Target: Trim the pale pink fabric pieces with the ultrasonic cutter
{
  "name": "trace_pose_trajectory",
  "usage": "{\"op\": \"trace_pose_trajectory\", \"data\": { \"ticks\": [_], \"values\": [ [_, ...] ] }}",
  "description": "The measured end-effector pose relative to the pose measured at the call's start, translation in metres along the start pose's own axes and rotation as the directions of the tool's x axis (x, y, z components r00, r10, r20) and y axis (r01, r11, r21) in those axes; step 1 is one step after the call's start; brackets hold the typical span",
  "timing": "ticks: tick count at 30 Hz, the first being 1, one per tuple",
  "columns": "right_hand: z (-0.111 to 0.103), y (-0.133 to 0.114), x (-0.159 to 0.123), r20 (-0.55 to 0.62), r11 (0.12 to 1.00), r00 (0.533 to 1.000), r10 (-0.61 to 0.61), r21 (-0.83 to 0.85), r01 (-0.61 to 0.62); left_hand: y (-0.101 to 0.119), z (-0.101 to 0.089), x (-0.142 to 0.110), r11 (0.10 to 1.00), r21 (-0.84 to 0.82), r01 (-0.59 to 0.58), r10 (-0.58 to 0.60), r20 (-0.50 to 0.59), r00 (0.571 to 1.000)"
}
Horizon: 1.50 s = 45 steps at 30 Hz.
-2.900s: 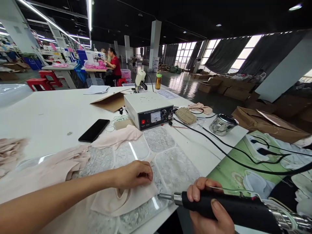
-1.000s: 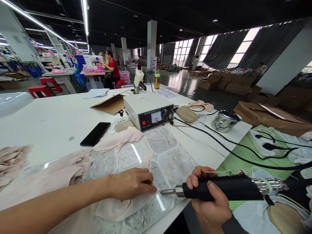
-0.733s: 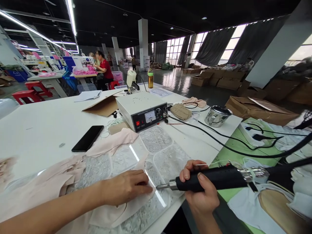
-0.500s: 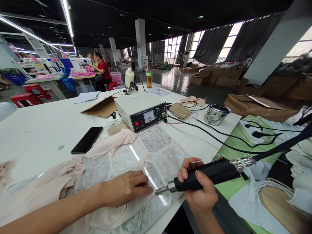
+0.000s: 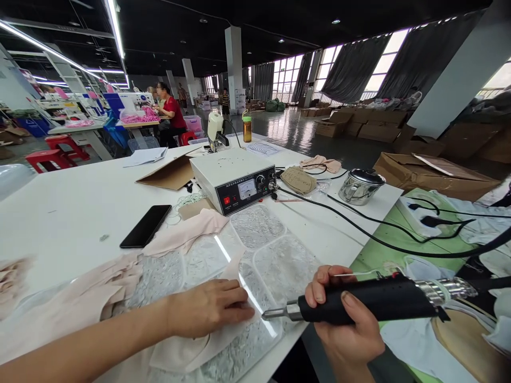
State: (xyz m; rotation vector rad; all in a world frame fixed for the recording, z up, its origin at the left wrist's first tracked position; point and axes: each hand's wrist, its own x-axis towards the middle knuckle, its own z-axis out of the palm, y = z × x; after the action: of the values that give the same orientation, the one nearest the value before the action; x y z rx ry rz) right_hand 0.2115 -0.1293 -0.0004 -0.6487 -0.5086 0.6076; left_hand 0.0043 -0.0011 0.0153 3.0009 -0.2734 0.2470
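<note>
My left hand rests on a thin beige fabric piece lying on the clear, grey-patterned plastic mat. Its fingers and thumb are closed together at the fabric's right edge. In my right hand is a black ultrasonic handpiece, held almost level, its narrow metal tip pointing left. That tip is slightly to the right of my left fingertips and apart from them. More beige fabric pieces are piled left of my forearm, and another strip lies behind my left hand.
A white control box with a dial stands at mid-table. To its left is a black phone. A metal cup and black cables lie at the right. White cloths cover part of a green surface. A person in red sits far off.
My right hand has drawn the handpiece to the right, so its tip has left the fabric edge by my left fingertips. My left hand stays on the fabric. The view has shifted slightly.
</note>
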Motion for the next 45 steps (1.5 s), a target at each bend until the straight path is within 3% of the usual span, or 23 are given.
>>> {"op": "trace_pose_trajectory", "data": {
  "ticks": [9, 38, 45],
  "values": [
    [0.002, 0.003, -0.006, 0.063, 1.0, 0.998, 0.0, 0.004, 0.0, -0.002, -0.002, 0.005, 1.0, 0.0, -0.024, 0.023, 0.055, 0.998],
    [0.001, -0.008, -0.008, 0.05, 0.999, 0.998, 0.037, -0.028, -0.035, -0.001, 0.002, 0.011, 0.996, 0.074, -0.054, 0.052, 0.027, 0.998],
    [0.003, -0.007, -0.007, 0.114, 0.999, 0.993, 0.04, -0.033, -0.036, -0.002, 0.002, 0.011, 0.996, 0.071, -0.06, 0.059, 0.023, 0.998]
  ]
}}
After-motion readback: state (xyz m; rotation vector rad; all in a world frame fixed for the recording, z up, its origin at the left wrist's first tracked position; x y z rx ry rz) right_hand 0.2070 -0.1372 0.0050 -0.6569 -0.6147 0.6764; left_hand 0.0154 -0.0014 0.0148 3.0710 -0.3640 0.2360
